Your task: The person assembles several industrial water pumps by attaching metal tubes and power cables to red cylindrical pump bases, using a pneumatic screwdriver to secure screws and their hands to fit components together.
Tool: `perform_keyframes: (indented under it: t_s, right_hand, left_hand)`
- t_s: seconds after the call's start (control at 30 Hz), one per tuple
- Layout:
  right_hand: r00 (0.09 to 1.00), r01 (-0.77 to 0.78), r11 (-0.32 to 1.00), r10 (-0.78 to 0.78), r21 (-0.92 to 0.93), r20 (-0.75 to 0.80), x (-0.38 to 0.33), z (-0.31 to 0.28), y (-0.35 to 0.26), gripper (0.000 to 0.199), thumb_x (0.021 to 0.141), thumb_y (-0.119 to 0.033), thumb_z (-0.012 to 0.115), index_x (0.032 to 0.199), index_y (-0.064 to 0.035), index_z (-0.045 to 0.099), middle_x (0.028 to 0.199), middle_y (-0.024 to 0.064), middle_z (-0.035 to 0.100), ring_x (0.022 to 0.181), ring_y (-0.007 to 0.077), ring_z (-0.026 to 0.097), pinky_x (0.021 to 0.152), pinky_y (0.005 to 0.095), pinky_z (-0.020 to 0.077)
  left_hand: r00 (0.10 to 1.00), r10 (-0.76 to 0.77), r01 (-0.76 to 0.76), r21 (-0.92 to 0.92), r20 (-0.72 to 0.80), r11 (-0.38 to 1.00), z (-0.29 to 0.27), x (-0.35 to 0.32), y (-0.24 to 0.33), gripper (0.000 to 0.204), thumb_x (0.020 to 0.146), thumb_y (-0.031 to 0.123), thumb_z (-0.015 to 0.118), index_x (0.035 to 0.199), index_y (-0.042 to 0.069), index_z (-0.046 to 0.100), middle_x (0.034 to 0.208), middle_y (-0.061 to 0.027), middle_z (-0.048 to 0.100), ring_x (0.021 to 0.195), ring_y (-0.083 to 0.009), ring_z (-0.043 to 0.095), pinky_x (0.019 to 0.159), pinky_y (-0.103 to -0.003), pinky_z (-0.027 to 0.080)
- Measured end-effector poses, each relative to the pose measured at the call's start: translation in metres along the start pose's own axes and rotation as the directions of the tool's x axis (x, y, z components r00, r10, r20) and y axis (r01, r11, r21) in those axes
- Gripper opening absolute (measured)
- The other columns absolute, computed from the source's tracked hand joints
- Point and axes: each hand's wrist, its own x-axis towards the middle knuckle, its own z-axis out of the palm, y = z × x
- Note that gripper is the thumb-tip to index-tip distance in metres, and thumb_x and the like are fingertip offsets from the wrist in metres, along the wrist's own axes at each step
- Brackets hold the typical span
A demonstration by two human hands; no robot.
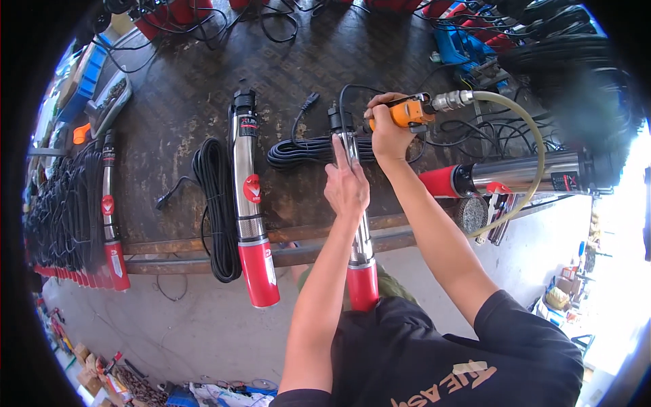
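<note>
A slim steel submersible pump (363,252) with a black head and a red end lies on the workbench, its red end jutting over the near edge toward my body. My left hand (347,184) is closed over its steel body, with a finger stretched along the upper part toward the head. In my right hand (391,139) is an orange air screwdriver (408,114), held sideways beside the pump's head. Its tip is partly hidden by my fingers. A clear hose (534,125) runs from the tool's metal coupling. A coiled black cable (298,153) lies under the pump's upper part.
Another pump (245,163) lies to the left beside its coiled cable (218,210). Several finished-looking pumps with cables line the far left. A larger pump (536,175) lies crosswise at right. A blue tool (458,51) and a dark cable heap stand behind it. The bench edge (183,247) is near.
</note>
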Motion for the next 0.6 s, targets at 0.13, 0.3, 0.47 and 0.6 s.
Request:
perform_keyframes:
  t_s: [0.13,0.3,0.47,0.6]
  right_hand:
    - [0.997,0.013,0.995,-0.006,-0.096,0.077,0.002,-0.008,0.006,0.012,0.082,0.007,0.059,0.087,-0.0036,0.061,0.080,0.0068,0.066,0.066,0.0148,0.064,0.064,0.0274,0.0547]
    - [1.000,-0.017,0.994,0.018,-0.103,0.007,-0.001,-0.009,0.007,0.013,0.080,0.007,0.059,0.089,-0.0026,0.061,0.082,0.0072,0.066,0.067,0.0156,0.063,0.066,0.0281,0.0551]
    - [0.999,-0.044,0.997,0.043,-0.063,-0.017,-0.006,-0.008,-0.009,0.017,0.081,0.005,0.061,0.097,-0.0035,0.062,0.087,0.0074,0.066,0.069,0.0160,0.064,0.068,0.0287,0.0550]
    - [1.000,-0.013,0.999,0.013,0.032,0.015,-0.004,0.001,-0.013,0.018,0.079,0.005,0.060,0.095,-0.0024,0.062,0.087,0.0072,0.066,0.069,0.0133,0.064,0.064,0.0247,0.0530]
  left_hand:
    - [0.999,-0.026,0.026,0.026,0.025,0.999,-0.001,-0.001,0.004,0.068,0.103,0.031,0.047,0.161,0.022,0.014,0.099,-0.0240,0.060,0.080,-0.0412,0.065,0.074,-0.050,0.053]
    - [0.996,-0.055,0.054,0.025,0.064,0.998,-0.007,-0.001,0.008,0.067,0.104,0.035,0.043,0.162,0.024,0.012,0.101,-0.0245,0.060,0.082,-0.0416,0.064,0.079,-0.050,0.051]
    - [0.997,-0.058,0.055,0.044,0.050,0.997,-0.005,-0.001,0.006,0.069,0.103,0.033,0.047,0.162,0.024,0.013,0.101,-0.0241,0.060,0.082,-0.0398,0.065,0.078,-0.049,0.052]
    - [0.999,-0.041,0.041,0.020,0.030,0.999,-0.003,-0.004,0.008,0.069,0.102,0.031,0.049,0.161,0.023,0.015,0.098,-0.0234,0.059,0.079,-0.0395,0.065,0.074,-0.048,0.052]
